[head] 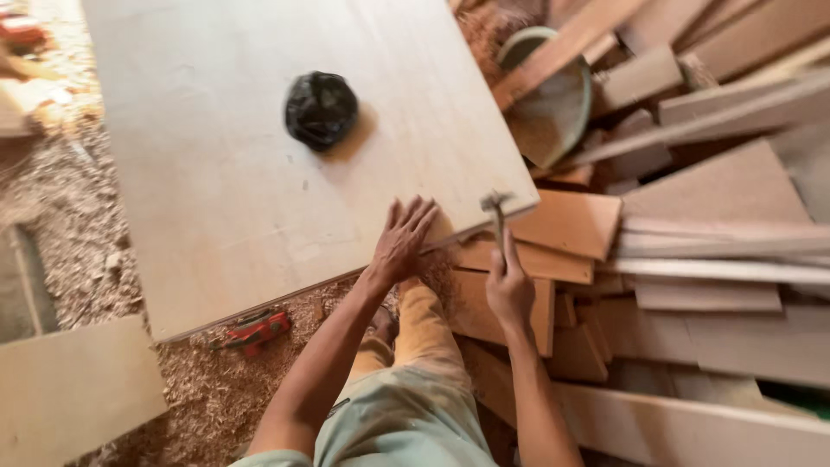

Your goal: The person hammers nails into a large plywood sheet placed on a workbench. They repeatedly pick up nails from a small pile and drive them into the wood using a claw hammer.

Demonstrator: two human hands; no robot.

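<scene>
Pressing flat on the near right corner of a large pale plywood sheet [259,164], the person's left hand [402,242] lies palm down with its fingers [413,216] spread and pointing away toward the far side. The fingertips rest on the board's surface just inside its near edge, and the wrist hangs over that edge above the sawdust [216,380]. The left forearm runs up from the lower middle of the view at a slant.

Just to the right, the right hand [508,290] is closed in a fist around the handle of a hammer [497,212]. The handle stands nearly upright from the grip, and the metal head sits right at the sheet's near right edge, close beside the left fingertips but apart from them. Whether the head touches the wood I cannot tell. The right forearm rises straight from the bottom edge.

Farther in on the sheet, well away from both hands, sits a knotted black plastic bag [321,109]. A red tool [255,331] lies in the sawdust left of the left arm, below the board's near edge. To the right, a jumble of reddish wooden planks [709,216] is heaped, with a round greenish basin [553,108] half buried among them at the far side.
</scene>
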